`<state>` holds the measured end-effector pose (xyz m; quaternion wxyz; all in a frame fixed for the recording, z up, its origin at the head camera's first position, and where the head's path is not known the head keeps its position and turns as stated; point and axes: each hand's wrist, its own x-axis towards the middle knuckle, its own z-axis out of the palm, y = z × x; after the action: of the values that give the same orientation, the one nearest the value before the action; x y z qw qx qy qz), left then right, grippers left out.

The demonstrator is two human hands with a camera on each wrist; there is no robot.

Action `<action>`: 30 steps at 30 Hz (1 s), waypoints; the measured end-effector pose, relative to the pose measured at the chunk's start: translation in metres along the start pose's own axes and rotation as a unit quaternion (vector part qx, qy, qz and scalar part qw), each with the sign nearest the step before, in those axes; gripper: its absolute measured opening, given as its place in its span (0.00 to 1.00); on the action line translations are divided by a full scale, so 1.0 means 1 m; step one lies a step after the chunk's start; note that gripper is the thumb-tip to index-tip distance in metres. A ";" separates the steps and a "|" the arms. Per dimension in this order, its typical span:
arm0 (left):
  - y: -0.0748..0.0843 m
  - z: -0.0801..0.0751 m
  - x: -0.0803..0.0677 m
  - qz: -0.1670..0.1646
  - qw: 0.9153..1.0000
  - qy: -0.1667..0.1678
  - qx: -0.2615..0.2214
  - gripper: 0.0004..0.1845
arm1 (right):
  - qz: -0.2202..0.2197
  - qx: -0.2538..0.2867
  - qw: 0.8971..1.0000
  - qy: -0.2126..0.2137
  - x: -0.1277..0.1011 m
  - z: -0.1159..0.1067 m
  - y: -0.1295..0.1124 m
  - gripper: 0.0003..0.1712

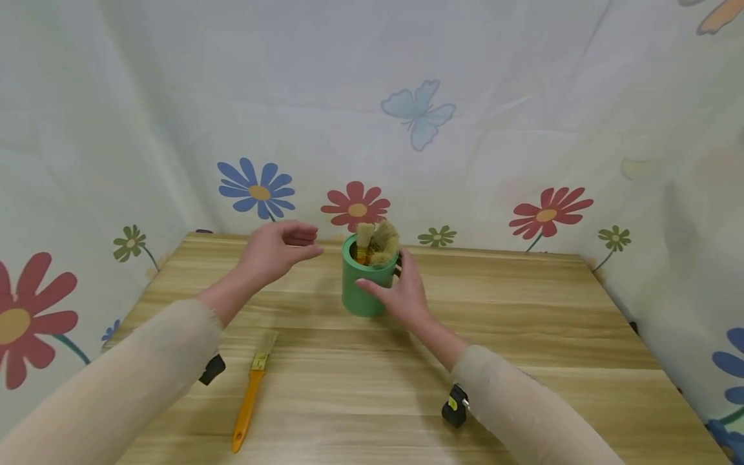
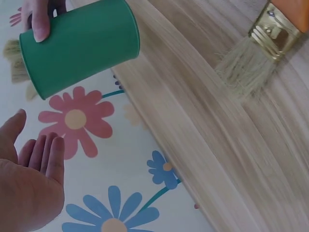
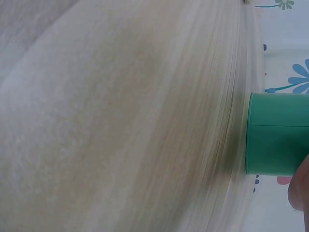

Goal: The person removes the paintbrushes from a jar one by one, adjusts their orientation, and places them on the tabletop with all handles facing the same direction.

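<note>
green cup [image 1: 363,290] at frame centre on counter [image 1: 523,361], right hand [image 1: 403,294] wrapped round its side; left hand [image 1: 276,248] loose, empty, just left. top-heavy brushes [image 1: 378,242] could tip cup if grip slips; spare brush [image 1: 251,387] lower left.

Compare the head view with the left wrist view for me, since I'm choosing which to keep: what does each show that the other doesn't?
Only the head view shows the whole paintbrush with its orange handle lying on the table, both sleeves, and the right hand wrapped round the green cup.

Only the left wrist view shows the left hand's open palm up close, and the lying brush's bristles and metal band in detail.

Both show the green cup with brushes standing in it, fingers of the right hand on it, the left hand empty beside it, and the flowered backdrop.
</note>
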<state>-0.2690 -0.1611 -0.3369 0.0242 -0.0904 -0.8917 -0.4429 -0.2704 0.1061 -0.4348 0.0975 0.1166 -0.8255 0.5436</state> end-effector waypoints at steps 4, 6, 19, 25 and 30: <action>0.000 0.005 0.005 0.003 1.000 -0.002 -0.001 0.26 | -0.001 0.003 1.000 -0.001 -0.001 0.002 -0.001 0.54; -0.001 0.006 0.007 0.003 1.000 -0.003 -0.002 0.27 | -0.003 0.003 1.000 -0.001 -0.001 0.002 -0.001 0.54; 0.009 0.019 0.021 0.019 0.999 -0.025 -0.034 0.32 | -0.004 -0.004 1.000 -0.002 -0.002 0.003 -0.002 0.55; 0.012 0.027 0.028 0.020 0.999 -0.029 -0.032 0.31 | -0.011 -0.007 1.000 0.001 -0.001 0.001 0.000 0.53; 0.015 0.033 0.033 0.013 0.999 -0.027 -0.018 0.32 | -0.018 -0.007 1.000 -0.002 0.000 -0.001 0.001 0.52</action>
<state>-0.2977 -0.1217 -0.3406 0.0044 -0.1146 -0.8824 -0.4563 -0.2708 0.1070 -0.4354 0.1062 0.1315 -0.8274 0.5356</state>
